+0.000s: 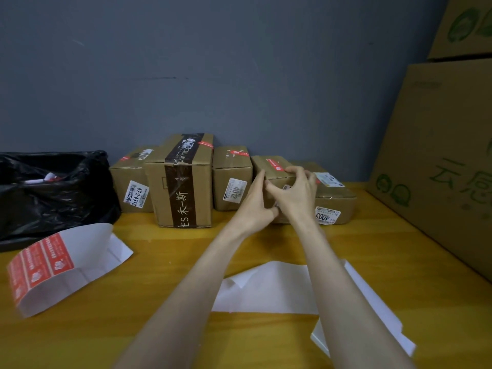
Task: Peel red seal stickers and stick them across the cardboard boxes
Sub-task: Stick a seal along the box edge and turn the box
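Note:
Several small cardboard boxes stand in a row against the grey wall. Both my hands are on one small box (274,170) that sits tilted against a low box (336,198) marked 4003. My left hand (253,202) lies with straight fingers along its left front face. My right hand (298,193) curls over its top front edge, fingertips pressing beside a red seal sticker (274,164) on the top. A curled sheet of red seal stickers (40,265) lies at the table's left. The other boxes (183,182) also carry red stickers.
A black rubbish bag (53,193) with scraps sits at the left. White backing sheets (269,288) lie on the yellow table (159,328) under my arms. Large cardboard cartons (439,155) with green print are stacked at the right.

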`<state>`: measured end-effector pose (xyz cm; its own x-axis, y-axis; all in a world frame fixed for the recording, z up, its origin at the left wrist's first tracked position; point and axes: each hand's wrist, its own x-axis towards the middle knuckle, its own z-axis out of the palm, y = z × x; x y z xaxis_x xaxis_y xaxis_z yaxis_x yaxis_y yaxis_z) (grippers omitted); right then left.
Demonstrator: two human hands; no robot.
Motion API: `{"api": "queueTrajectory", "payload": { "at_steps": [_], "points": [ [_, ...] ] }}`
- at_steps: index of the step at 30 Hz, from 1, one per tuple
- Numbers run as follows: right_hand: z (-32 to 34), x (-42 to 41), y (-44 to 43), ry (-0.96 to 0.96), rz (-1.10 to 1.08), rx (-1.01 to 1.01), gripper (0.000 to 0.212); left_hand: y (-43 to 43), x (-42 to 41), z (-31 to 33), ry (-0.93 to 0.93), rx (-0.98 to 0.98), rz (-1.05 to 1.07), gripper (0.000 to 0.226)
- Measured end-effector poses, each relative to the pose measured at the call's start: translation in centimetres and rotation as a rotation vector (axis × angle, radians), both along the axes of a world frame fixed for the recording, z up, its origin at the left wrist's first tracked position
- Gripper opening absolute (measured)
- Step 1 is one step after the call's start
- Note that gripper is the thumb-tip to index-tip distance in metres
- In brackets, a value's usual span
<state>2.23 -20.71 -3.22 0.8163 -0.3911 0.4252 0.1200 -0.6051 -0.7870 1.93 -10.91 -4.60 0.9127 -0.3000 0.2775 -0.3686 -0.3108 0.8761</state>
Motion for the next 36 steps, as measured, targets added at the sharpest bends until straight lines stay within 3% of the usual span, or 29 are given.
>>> {"api": "queueTrajectory", "payload": {
  "at_steps": [5,9,13,16,19,24,36],
  "points": [
    [0.1,0.3,-0.3,0.094,0.018,-0.085,0.056,0.2,0.5,-0.1,0.042,-0.008,-0.009,0.084],
    [1.5,0.3,-2.2,0.072,0.04,-0.044,0.053,1.0,0.9,1.2,-0.055,-0.065,0.112,0.052],
    [2.4,0.0,-5.9,0.349,-0.111,-0.094,0.037,1.3,1.0,2.3,-0.173,0.155,0.067,0.037],
    [2.1,-0.4,-6.0,0.506,-0.158,-0.115,0.043,1.0,0.7,1.6,-0.223,0.313,0.05,0.041],
    [2.3,-0.6,-5.4,0.534,-0.191,-0.128,0.044,1.0,0.7,1.2,-0.273,0.372,0.061,0.043],
    [2.5,-0.3,-5.3,0.607,-0.112,-0.203,0.039,1.1,1.2,1.2,-0.283,0.404,0.115,0.03],
    [2.6,-0.3,-4.3,0.628,-0.124,-0.32,0.041,0.9,2.6,0.4,-0.265,0.473,0.096,0.039]
  ]
}}
